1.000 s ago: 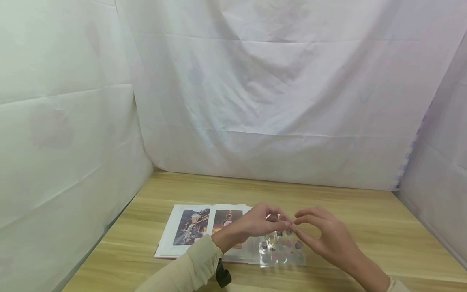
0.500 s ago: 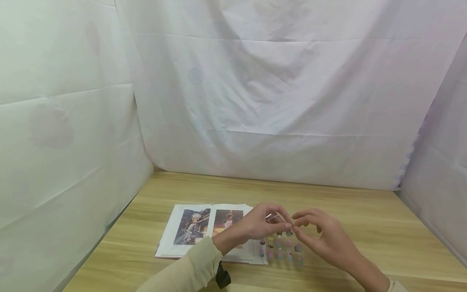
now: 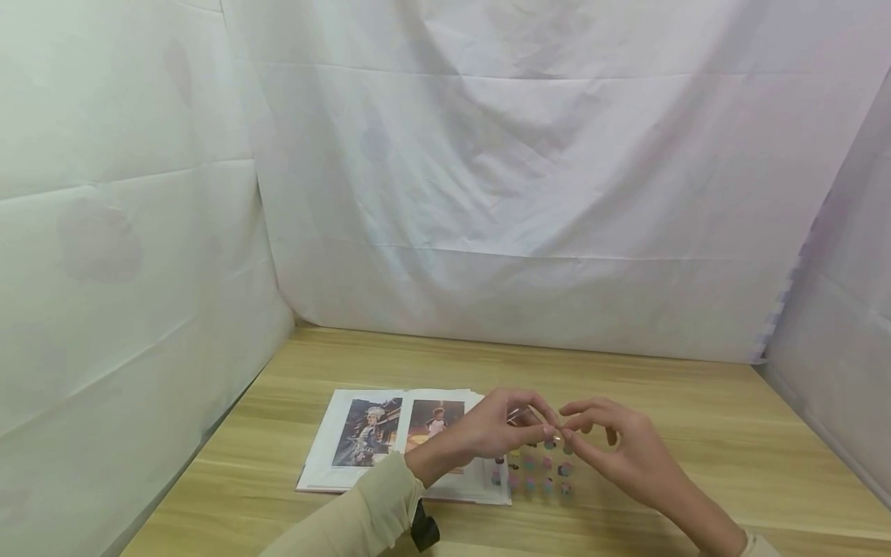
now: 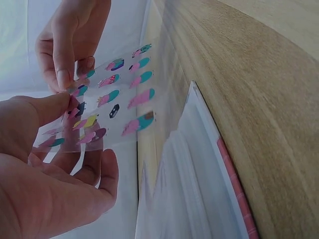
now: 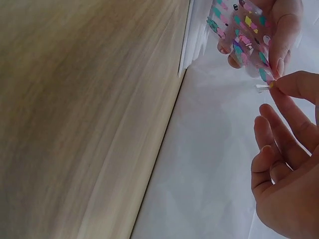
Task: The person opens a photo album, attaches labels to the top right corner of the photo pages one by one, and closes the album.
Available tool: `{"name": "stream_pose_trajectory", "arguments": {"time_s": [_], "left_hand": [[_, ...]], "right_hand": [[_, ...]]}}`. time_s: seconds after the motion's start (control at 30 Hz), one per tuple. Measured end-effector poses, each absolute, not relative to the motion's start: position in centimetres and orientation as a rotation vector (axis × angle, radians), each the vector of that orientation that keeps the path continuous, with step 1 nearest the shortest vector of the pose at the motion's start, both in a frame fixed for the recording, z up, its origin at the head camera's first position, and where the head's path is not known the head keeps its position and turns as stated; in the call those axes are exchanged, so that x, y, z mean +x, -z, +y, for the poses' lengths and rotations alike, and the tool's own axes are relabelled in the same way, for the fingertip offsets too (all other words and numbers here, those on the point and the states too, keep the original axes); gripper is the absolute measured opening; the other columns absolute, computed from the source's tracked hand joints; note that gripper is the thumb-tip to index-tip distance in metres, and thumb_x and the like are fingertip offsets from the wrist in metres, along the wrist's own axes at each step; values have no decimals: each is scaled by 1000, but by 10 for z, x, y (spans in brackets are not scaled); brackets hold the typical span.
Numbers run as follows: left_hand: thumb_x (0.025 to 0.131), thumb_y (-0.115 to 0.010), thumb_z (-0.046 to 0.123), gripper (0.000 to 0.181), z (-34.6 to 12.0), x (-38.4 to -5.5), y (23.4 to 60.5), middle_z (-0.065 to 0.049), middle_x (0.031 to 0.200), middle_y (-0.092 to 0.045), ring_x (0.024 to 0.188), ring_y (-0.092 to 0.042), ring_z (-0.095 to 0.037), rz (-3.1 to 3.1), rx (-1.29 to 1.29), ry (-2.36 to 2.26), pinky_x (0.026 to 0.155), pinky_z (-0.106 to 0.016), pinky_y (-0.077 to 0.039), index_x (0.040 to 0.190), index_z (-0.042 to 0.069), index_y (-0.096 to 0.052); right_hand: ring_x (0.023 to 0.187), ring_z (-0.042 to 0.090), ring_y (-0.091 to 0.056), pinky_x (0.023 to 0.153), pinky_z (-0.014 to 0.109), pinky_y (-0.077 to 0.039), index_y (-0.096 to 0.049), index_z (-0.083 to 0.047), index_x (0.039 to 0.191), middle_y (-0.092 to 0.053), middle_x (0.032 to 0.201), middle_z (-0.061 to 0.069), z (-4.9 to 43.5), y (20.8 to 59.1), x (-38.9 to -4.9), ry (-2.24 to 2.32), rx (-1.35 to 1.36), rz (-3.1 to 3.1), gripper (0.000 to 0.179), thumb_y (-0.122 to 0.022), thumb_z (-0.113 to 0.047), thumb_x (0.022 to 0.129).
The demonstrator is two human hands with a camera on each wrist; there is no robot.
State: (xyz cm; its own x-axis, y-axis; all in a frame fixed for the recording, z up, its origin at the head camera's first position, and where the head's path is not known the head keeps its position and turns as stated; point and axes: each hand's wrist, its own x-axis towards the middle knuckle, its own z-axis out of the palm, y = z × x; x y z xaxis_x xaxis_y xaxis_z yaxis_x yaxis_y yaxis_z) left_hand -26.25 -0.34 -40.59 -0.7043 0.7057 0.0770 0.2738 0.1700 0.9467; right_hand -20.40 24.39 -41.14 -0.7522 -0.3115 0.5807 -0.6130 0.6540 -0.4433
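Note:
A clear sheet of stickers (image 3: 547, 464), printed with rows of small pink, teal and yellow figures, is held up over the right edge of an open photo album. My left hand (image 3: 497, 425) grips its far edge, thumb on one face and fingers behind, as the left wrist view shows. Thumb and index finger of my right hand (image 3: 623, 447) pinch at the sheet's edge, right beside the left fingertips. A small clear flap with a yellow spot (image 5: 271, 84) sticks out at that pinch in the right wrist view. The other right fingers are loosely bent.
The photo album (image 3: 319, 473) lies open on the wooden table (image 3: 668, 402), a portrait photo (image 3: 367, 433) on its left page and another (image 3: 435, 422) partly behind my left arm. White cloth (image 3: 487, 193) hangs at the back and both sides.
The glare on the sticker sheet has faded as it tilted, and its lower edge has shifted slightly up and left. Both hands have barely moved, fingertips still together at the edge.

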Motion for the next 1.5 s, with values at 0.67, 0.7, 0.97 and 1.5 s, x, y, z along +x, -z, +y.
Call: {"name": "stream_pose_trajectory", "arguments": {"time_s": [0.67,0.7,0.97,1.5], "left_hand": [[105,-73,27,14,-5,-264,411,7,101,-82,101,-78,-14,2110,952,-1500,89,-25,-59,118,21,-77],[105,-73,28,14,-5,-264,411,7,100,-82,100,-78,-13,2114,948,-1498,89,-25,-59,117,21,-77],[105,-74,30,14,-5,-264,412,10,99,-80,98,-75,-6,2167,925,-1483,95,-28,-60,116,24,-78],[103,-76,30,11,0,-265,416,8,99,-83,104,-77,-7,2176,847,-1475,93,-35,-62,112,25,-77]], "right_hand": [[111,6,-58,72,27,-48,-72,-29,91,-76,126,-6,242,412,-204,-863,592,-2491,15,-83,-21,98],[110,6,-57,72,27,-47,-72,-29,91,-76,126,-6,242,413,-204,-863,589,-2486,16,-83,-20,98],[106,3,-57,69,25,-45,-68,-29,90,-76,123,-4,247,413,-207,-877,585,-2435,28,-82,-5,94],[109,1,-54,71,24,-45,-69,-22,93,-75,124,-1,264,418,-210,-892,566,-2410,22,-81,-3,93]]}}
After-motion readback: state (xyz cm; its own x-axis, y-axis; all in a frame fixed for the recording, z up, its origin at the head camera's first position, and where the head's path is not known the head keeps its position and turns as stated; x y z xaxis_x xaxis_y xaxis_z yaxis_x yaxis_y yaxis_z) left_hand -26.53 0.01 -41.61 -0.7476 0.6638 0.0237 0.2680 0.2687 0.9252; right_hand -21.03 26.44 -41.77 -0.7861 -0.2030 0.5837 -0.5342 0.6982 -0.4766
